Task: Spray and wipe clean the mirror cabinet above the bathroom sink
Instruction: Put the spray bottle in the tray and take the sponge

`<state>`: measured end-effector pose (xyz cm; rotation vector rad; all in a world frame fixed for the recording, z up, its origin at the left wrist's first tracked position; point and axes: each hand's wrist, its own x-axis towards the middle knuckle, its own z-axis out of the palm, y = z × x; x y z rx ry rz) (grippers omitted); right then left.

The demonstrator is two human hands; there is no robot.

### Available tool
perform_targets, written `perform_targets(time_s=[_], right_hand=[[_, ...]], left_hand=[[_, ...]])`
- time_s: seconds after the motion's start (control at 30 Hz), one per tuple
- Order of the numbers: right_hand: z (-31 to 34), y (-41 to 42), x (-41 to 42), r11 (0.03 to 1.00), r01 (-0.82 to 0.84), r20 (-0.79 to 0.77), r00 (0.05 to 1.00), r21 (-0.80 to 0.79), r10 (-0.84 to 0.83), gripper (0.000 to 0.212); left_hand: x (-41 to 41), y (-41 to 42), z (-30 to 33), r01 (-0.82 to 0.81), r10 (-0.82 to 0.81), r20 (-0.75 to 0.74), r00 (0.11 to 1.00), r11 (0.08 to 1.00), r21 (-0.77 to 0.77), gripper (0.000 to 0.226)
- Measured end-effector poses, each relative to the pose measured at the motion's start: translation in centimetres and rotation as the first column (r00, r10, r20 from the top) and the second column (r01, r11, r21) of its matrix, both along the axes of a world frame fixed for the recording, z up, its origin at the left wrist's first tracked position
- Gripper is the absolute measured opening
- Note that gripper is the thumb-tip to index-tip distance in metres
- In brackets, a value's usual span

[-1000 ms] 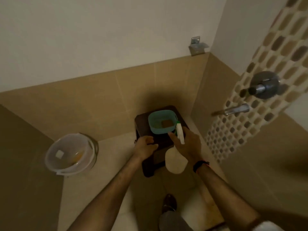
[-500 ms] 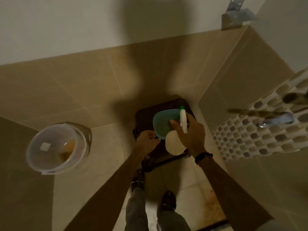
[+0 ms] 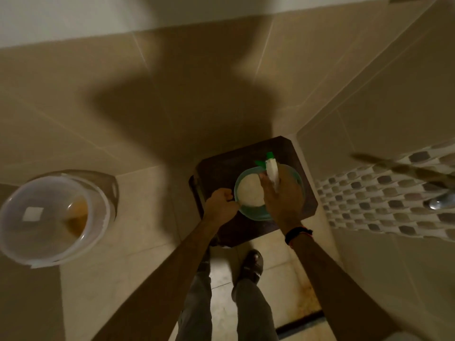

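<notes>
In the head view the right hand (image 3: 283, 195) grips a white spray bottle (image 3: 272, 172) by its neck, green nozzle pointing away, directly over a teal tub (image 3: 248, 212) that sits on a dark stool (image 3: 221, 168); a pale round shape, perhaps the bottle's body or a cloth, shows inside the tub just left of that hand. The left hand (image 3: 220, 205) is a closed fist touching the tub's left rim, and whether it holds anything I cannot tell. No mirror cabinet or sink is in view, so I judge the task barely begun: supplies are in hand, with spraying and wiping both left.
</notes>
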<state>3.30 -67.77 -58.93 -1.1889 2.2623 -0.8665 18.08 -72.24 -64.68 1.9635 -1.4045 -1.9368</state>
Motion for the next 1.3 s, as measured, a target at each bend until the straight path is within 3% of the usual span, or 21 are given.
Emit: perform_targets(time_s=[0.1, 0.3, 0.5, 0.73, 1.03, 1.2, 1.3], right_hand=[[-2.4, 0.3, 0.0, 0.999, -0.037, -0.004, 0.999, 0.036, 0.038, 0.042], [-3.9, 1.0, 0.5, 0.997, -0.052, -0.022, 0.998, -0.048, 0.051, 0.040], [-3.9, 0.6, 1.2, 0.994, 0.031, 0.058, 0.998, -0.108, -0.024, 0.030], [-4.9, 1.7, 0.4, 0.996, -0.051, 0.001, 0.999, 0.068, 0.051, 0.046], [-5.2, 0.8, -0.6, 0.994, -0.109, 0.101, 0.989, 0.023, 0.106, 0.029], [-5.4, 1.5, -0.6, 0.991, -0.125, 0.118, 0.986, 0.044, 0.119, 0.034], [-5.0, 1.3, -0.9, 0.983, -0.166, 0.173, 0.973, 0.074, 0.151, 0.052]], left_hand=[[-0.7, -0.2, -1.2, -0.044, 0.044, -0.014, 0.999, 0.999, 0.013, 0.065], [-1.7, 0.3, -1.7, -0.046, 0.046, -0.038, 0.998, 0.999, -0.011, 0.043], [-2.3, 0.8, -1.0, -0.085, 0.085, -0.024, 0.996, 0.996, -0.013, 0.042], [-2.5, 1.0, -0.5, -0.091, 0.091, 0.005, 0.996, 0.995, -0.027, 0.040], [-2.5, 0.8, -0.3, -0.088, 0.089, 0.023, 0.996, 0.996, -0.018, 0.035], [-2.6, 0.7, 0.0, -0.090, 0.090, 0.034, 0.995, 0.996, -0.026, 0.035], [-2.6, 0.6, 0.0, -0.103, 0.104, 0.031, 0.994, 0.994, -0.018, 0.037]])
